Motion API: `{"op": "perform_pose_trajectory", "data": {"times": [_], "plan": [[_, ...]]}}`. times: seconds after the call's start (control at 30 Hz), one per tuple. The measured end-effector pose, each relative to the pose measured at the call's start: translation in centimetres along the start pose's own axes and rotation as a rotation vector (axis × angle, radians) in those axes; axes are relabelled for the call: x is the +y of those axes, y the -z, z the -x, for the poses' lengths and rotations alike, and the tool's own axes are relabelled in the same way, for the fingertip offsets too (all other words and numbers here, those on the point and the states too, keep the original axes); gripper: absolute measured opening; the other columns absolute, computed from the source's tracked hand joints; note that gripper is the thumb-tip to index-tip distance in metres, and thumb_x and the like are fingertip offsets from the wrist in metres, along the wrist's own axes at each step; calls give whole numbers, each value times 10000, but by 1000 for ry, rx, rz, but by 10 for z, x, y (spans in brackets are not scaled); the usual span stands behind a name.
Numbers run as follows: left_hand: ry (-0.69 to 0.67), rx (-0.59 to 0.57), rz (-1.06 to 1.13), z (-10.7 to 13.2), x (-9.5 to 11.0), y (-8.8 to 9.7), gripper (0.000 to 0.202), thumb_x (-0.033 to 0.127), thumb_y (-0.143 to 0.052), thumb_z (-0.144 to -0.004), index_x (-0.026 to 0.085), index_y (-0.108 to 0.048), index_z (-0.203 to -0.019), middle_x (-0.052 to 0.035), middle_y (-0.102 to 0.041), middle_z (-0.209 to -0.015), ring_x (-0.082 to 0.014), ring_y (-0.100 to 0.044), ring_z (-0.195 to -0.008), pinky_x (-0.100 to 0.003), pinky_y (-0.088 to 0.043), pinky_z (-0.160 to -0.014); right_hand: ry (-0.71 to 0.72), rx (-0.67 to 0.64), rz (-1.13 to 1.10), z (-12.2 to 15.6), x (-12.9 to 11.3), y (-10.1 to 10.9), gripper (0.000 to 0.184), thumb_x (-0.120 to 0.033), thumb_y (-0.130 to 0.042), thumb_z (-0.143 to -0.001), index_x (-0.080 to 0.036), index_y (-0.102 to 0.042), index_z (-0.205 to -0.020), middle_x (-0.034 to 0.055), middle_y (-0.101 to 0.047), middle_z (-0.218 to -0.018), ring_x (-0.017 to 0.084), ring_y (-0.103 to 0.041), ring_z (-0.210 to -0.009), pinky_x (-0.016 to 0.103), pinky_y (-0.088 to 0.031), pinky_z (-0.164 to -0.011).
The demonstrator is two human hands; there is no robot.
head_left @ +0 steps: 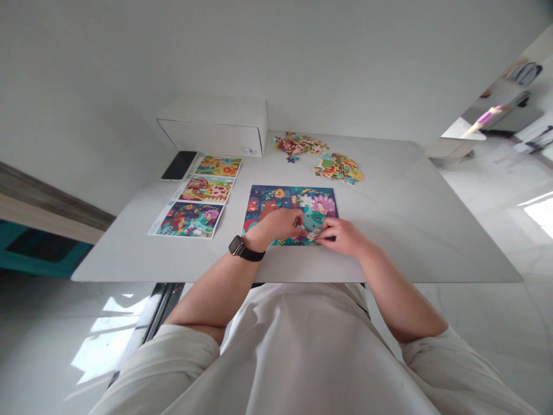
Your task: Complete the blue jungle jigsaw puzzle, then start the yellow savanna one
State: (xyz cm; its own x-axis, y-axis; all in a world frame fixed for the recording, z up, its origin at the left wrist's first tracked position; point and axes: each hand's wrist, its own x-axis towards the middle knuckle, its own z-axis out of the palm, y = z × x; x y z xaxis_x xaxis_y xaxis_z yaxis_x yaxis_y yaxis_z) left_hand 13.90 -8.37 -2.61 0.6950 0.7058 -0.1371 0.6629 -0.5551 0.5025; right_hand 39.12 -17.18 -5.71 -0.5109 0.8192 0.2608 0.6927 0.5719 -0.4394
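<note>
Pale tabletop (401, 202), wide, with a broad open stretch from the puzzle to the right edge and only a narrow strip along the near edge. Closed white box (216, 135) at the far edge, left of centre. Both forearms (216, 288), bare, angled inward over the near edge, converging at mid-table. Puzzle (314, 217), dark blue and many-coloured, flat near the middle of the near edge, with a pale jigsaw-edged patch in its upper right part. Three picture sheets (208, 189), in a column toward the left edge. Left hand (283, 223), palm down across the puzzle's lower middle, with curled fingers; impossible to tell whether gripping a piece. Right hand (340, 235), turned inward at the puzzle's lower right corner, with thumb and forefinger drawn close together; any piece between them too small to make out. Two heaps of loose pieces (339, 168), beyond the puzzle toward the far edge, right of the box. Black phone (179, 165), beside the topmost sheet, toward the far left corner. Dark watch (246, 249), on the left wrist.
</note>
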Motion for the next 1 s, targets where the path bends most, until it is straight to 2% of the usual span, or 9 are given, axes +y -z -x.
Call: {"op": "perform_pose_trajectory", "data": {"times": [0.2,0.3,0.43,0.53,0.6,0.67,0.8,0.9,1.0], "plan": [[23,2,-55,1,4,0,310,469,-770,-850,227,-718,-1036,-38,-764,-895,-225,-698,-798,-293,-400,-645,-31,-54,-10,1,-2,2,158,-296,-722,-993,-269,-877,-977,50,-702,-915,166,-668,-804,299,-484,-752],[15,3,-19,-1,0,-2,195,387,-699,-899,229,-720,-1012,-27,-764,-874,-211,-703,-798,-284,-416,-657,-60,-51,-35,1,-3,2,199,-322,-691,-1017,-269,-877,-969,45,-692,-890,159,-652,-789,293,-466,-749],[0,-4,45,-3,-9,-2,185,370,-659,-894,226,-722,-991,-12,-763,-842,-198,-703,-789,-273,-440,-670,-97,-141,-16,-1,-6,5,223,-340,-679,-1024,-255,-877,-970,43,-678,-840,160,-638,-764,287,-434,-710],[-9,-73,132,-5,-13,9,218,390,-627,-886,232,-726,-1000,-3,-768,-854,-185,-697,-770,-263,-458,-666,-81,-251,-40,-8,-7,18,198,-335,-712,-994,-263,-872,-1086,57,-727,-907,173,-670,-784,286,-464,-719],[-21,-85,210,-9,-16,21,230,372,-589,-881,240,-732,-1005,-2,-772,-878,-175,-692,-758,-255,-470,-662,-38,-312,-87,-18,-5,30,245,-349,-755,-957,-271,-854,-1168,60,-763,-954,182,-695,-790,288,-501,-737],[-12,-9,268,-18,-22,37,248,330,-543,-874,240,-734,-1004,-7,-769,-884,-168,-672,-728,-253,-469,-644,10,-309,-109,-33,0,43,284,-370,-775,-939,-274,-843,-1198,64,-793,-996,196,-717,-818,297,-529,-766],[120,279,252,-48,-40,66,265,327,-510,-909,218,-727,-1015,-10,-699,-743,-170,-618,-653,-264,-424,-605,10,-190,-61,-72,21,49,234,-326,-738,-956,-256,-847,-1151,65,-816,-1006,208,-729,-828,312,-543,-785],[229,443,210,-75,-57,80,235,340,-563,-927,207,-711,-1051,-8,-674,-731,-173,-620,-674,-271,-422,-638,-128,-46,-33,-92,40,34,224,-256,-702,-965,-246,-840,-1142,57,-819,-978,193,-730,-787,300,-535,-748],[290,529,172,-104,-72,85,209,337,-646,-906,213,-691,-1067,-20,-696,-801,-186,-649,-754,-283,-454,-707,-182,90,-48,-95,55,11,280,-199,-661,-973,-247,-813,-1202,69,-825,-1072,200,-758,-868,315,-560,-811]]}}
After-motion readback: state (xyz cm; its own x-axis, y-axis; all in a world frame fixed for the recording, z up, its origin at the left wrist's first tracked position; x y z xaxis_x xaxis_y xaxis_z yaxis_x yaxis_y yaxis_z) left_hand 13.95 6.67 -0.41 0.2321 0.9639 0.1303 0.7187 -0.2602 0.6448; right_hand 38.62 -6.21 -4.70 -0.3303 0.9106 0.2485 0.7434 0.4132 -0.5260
